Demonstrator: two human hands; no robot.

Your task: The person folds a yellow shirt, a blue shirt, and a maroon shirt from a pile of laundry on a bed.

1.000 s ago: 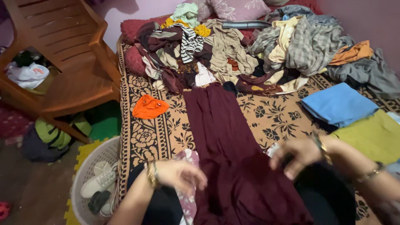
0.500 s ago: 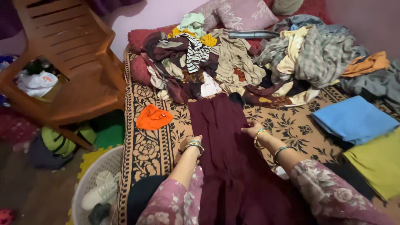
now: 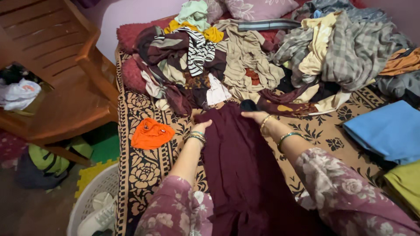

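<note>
A long maroon garment [image 3: 238,161] lies flat on the patterned bedspread [image 3: 148,166], running away from me. My left hand [image 3: 202,127] rests on its left edge near the far end, fingers apart and flat. At the garment's far right corner my right hand [image 3: 253,116] presses down, also flat. Both wrists carry bangles and both arms wear floral sleeves. Neither hand grips anything that I can see.
A big heap of mixed clothes [image 3: 262,52] fills the far side of the bed. An orange cloth [image 3: 151,133] lies at the left. Folded blue [image 3: 385,131] and yellow-green [image 3: 407,183] cloths lie at the right. A wooden chair [image 3: 57,74] and a white basket [image 3: 94,205] with shoes stand left.
Both hands have slid further up the maroon garment, from near its lower part to its far end. The view has moved closer to the clothes heap.
</note>
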